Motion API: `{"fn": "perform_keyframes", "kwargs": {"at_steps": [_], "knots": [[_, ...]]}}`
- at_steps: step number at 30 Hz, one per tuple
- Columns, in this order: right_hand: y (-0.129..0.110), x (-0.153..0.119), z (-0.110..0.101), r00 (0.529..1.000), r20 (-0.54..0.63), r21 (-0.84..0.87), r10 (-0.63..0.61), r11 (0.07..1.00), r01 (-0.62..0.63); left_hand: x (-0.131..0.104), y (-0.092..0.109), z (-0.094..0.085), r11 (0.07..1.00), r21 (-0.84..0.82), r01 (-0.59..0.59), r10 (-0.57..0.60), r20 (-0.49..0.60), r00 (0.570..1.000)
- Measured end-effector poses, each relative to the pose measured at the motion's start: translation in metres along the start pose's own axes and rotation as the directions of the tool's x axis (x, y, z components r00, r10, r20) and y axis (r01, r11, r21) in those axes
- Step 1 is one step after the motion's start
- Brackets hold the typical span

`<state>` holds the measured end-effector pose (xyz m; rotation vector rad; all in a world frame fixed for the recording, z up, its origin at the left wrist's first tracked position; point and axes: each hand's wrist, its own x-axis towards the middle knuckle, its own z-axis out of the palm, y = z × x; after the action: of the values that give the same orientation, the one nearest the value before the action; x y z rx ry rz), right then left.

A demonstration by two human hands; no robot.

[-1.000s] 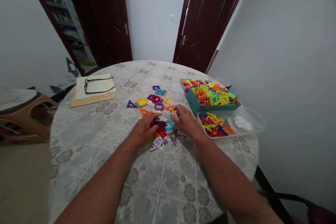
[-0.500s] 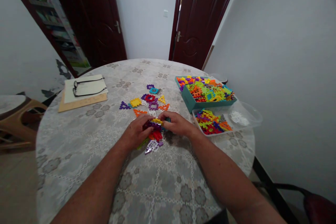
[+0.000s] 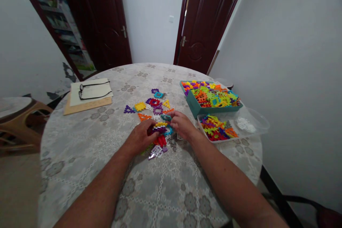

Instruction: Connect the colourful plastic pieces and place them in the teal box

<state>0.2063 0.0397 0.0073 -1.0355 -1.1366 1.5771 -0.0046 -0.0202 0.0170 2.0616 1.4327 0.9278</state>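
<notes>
My left hand (image 3: 141,135) is closed around the left end of a small joined block of plastic building pieces (image 3: 159,128), with yellow on top, purple below and a blue ring at its right. In my right hand (image 3: 182,124) a teal plastic piece (image 3: 166,117) is pinched between the fingertips, a little above and right of that block. Beneath the left hand lie red pieces (image 3: 161,140) and white lattice pieces (image 3: 156,151). Beyond the hands are a yellow square piece (image 3: 140,106), a purple triangle piece (image 3: 129,109) and an orange triangle piece (image 3: 144,117).
To the right stand a green box (image 3: 196,105) full of colourful pieces and a clear plastic tray (image 3: 213,141) with more pieces. Black-framed glasses (image 3: 93,97) rest on papers (image 3: 71,109) at the left of the round table (image 3: 88,142).
My right hand has drawn off the block to the right and now holds a teal piece apart from it. My left hand keeps its hold. The view has tilted slightly.
</notes>
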Motion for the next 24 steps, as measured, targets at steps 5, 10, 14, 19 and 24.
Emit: {"fn": "perform_keyframes", "kwargs": {"at_steps": [5, 10, 14, 19, 24], "knots": [[0.01, -0.001, 0.003, 0.994, 0.085, -0.266, -0.073, 0.959, 0.093, 0.001, -0.01, 0.004, 1.0, -0.02, -0.012, 0.011, -0.018, 1.0], [0.005, -0.006, 0.004, 0.985, 0.122, -0.328, -0.123, 0.932, 0.157, -0.001, -0.013, 0.007, 0.996, -0.094, 0.0, -0.004, -0.035, 0.999], [0.0, -0.011, 0.004, 0.964, 0.153, -0.455, -0.219, 0.85, 0.265, -0.001, -0.013, 0.006, 0.999, -0.034, 0.0, -0.002, -0.045, 0.999], [0.003, -0.014, 0.003, 0.926, 0.211, -0.584, -0.312, 0.72, 0.376, -0.001, -0.013, 0.004, 0.989, 0.104, -0.106, 0.115, -0.087, 0.989], [0.006, -0.014, 0.002, 0.913, 0.237, -0.57, -0.333, 0.714, 0.408, -0.001, -0.013, 0.003, 0.989, 0.086, -0.116, 0.121, -0.054, 0.991]]}}
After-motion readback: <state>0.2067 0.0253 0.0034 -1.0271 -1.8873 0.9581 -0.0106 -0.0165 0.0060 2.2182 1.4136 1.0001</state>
